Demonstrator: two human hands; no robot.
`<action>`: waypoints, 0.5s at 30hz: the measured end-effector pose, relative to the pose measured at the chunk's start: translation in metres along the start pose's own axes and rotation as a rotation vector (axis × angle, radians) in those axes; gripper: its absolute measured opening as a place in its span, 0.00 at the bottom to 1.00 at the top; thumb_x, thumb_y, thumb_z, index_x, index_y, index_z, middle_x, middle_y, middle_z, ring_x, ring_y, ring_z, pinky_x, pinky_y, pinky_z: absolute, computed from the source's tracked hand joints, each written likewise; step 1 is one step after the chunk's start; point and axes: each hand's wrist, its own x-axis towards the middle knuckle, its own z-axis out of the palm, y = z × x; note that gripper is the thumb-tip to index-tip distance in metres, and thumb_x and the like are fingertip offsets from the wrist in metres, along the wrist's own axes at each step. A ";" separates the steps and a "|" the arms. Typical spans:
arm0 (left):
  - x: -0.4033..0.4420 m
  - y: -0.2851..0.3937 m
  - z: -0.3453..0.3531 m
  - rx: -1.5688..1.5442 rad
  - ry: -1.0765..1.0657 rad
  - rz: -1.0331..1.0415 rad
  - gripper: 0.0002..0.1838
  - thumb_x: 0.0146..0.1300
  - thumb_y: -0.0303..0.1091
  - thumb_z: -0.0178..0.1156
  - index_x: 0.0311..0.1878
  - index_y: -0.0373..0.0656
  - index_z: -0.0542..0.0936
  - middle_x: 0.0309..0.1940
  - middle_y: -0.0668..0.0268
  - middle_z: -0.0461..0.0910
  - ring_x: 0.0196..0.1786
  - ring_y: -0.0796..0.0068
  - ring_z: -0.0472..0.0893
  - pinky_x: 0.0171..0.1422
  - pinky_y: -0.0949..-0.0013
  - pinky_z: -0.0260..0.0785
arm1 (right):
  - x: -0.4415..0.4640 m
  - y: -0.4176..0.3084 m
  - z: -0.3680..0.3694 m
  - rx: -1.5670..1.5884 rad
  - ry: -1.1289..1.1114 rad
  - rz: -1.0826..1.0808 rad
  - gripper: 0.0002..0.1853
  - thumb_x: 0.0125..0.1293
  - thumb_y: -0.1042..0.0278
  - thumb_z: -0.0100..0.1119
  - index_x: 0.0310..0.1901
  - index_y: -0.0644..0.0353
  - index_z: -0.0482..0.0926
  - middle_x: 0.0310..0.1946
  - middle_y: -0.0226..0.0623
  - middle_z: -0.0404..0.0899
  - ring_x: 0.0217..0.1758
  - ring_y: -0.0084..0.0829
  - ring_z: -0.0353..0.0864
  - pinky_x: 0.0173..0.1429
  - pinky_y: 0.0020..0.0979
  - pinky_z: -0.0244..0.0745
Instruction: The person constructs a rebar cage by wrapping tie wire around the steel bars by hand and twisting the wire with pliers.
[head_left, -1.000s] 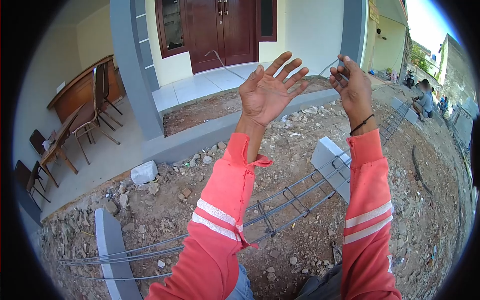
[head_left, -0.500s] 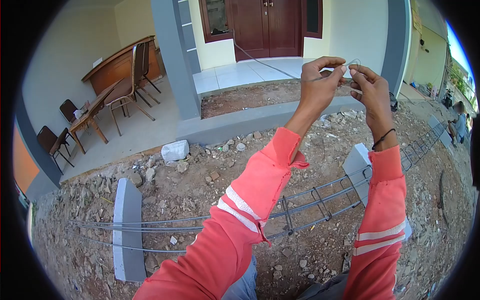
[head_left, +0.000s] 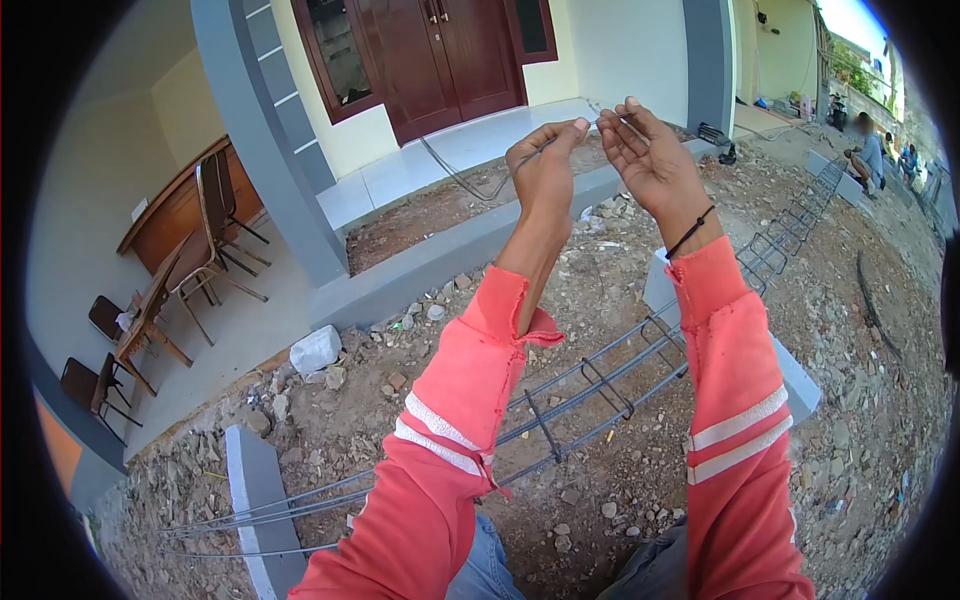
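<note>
Rough, stone-littered earth (head_left: 570, 505) fronts a smooth white-tiled porch (head_left: 375, 187) with dark red panelled doors (head_left: 425, 60). From the head camera, a left hand (head_left: 545, 170) pinches thin, curving wire (head_left: 452, 172) between thumb and fingers, its loose length trailing porchward; the right hand (head_left: 652, 165), fingers curled, sits just beside, its grip unclear. Below, a long steel-bar cage (head_left: 557, 438) rests across pale, flat-sided blocks (head_left: 258, 490).

red sleeves (head_left: 730, 340) | white stripes (head_left: 740, 418) | frayed left cuff (head_left: 497, 303) | black wristband (head_left: 690, 233)
</note>
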 end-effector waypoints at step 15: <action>0.025 -0.007 -0.044 0.121 -0.196 -0.444 0.16 0.68 0.42 0.67 0.46 0.38 0.81 0.37 0.68 0.82 0.35 0.79 0.80 0.38 0.77 0.75 | -0.007 -0.007 -0.013 -0.489 -0.179 0.070 0.14 0.70 0.68 0.62 0.54 0.64 0.82 0.34 0.28 0.79 0.38 0.21 0.78 0.44 0.22 0.77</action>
